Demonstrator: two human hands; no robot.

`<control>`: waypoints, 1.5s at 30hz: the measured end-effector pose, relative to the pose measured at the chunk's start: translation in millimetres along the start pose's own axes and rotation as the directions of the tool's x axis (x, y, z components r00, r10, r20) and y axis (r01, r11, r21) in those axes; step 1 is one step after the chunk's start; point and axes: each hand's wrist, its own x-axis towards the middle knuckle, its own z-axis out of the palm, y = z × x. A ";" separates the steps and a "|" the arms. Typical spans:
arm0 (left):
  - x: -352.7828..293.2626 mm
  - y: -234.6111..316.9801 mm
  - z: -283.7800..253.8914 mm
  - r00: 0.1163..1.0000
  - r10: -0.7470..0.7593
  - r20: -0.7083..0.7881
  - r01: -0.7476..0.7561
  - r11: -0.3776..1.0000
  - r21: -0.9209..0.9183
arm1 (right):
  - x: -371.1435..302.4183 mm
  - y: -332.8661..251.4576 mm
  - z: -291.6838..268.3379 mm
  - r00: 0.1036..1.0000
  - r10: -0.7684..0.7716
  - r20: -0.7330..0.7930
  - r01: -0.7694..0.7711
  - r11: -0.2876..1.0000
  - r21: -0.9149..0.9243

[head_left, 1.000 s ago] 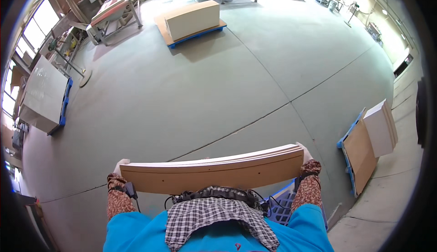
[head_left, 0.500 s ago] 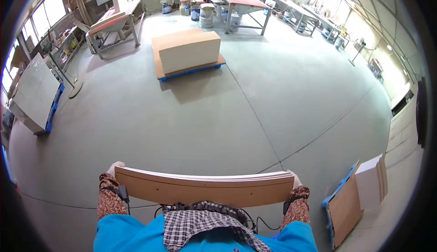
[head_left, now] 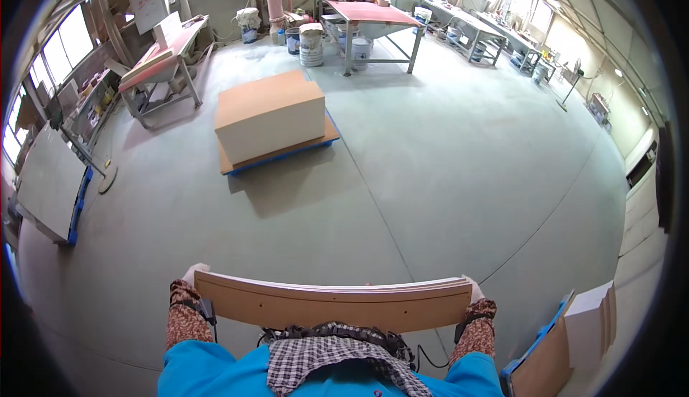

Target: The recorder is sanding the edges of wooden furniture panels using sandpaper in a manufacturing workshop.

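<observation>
Across the front of my body lies a stack of several thin boards (head_left: 331,311), brown on the side toward me, with white edges along the top. A few small dark holes dot the brown face. My left hand (head_left: 197,271) is closed round the left end, and my right hand (head_left: 474,289) grips the right end. Most of the fingers are hidden behind the boards. Ahead, apart from my hands, a large block of stacked boards (head_left: 273,121) with a brown top and white sides rests on a brown sheet over a blue pallet (head_left: 283,154).
At far left, a pale stack (head_left: 50,182) stands on a blue pallet. Low on the right are upright white boards (head_left: 585,329) beside a brown panel (head_left: 538,368). Red-topped tables (head_left: 373,14) and buckets (head_left: 311,45) line the back. A stand with a round base (head_left: 108,180) is at left.
The block of stacked boards and its pallet appear nearer and lower in view, and a little further left. Both my hands still hold the thin boards in front of me.
</observation>
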 end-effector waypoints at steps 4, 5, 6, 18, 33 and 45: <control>9.9 5.8 31.9 0.999 -0.029 -0.036 0.026 0.996 -0.083 | 85.5 -96.9 24.4 0.988 0.045 0.147 -0.039 0.998 -0.046; 1.5 5.0 35.1 0.997 -0.052 -0.063 0.043 0.989 -0.142 | 103.6 -114.0 37.2 0.986 0.131 0.102 -0.126 0.990 -0.055; -3.0 11.5 51.1 0.995 -0.064 -0.073 0.051 0.984 -0.170 | 120.4 -129.5 40.2 0.985 0.141 0.101 -0.135 0.989 -0.063; 127.4 103.6 161.2 0.991 -0.005 -0.130 -0.024 0.975 -0.222 | 282.8 -306.3 126.6 0.982 0.131 0.140 -0.094 0.965 -0.243; 315.6 307.7 311.1 0.988 -0.033 -0.152 -0.002 0.975 -0.222 | 488.4 -517.1 223.9 0.990 0.131 0.060 -0.116 0.973 -0.198; 345.8 392.8 430.7 0.962 -0.055 -0.269 -0.088 0.867 -0.491 | 692.6 -726.7 435.9 0.977 0.210 0.028 -0.164 0.834 -0.528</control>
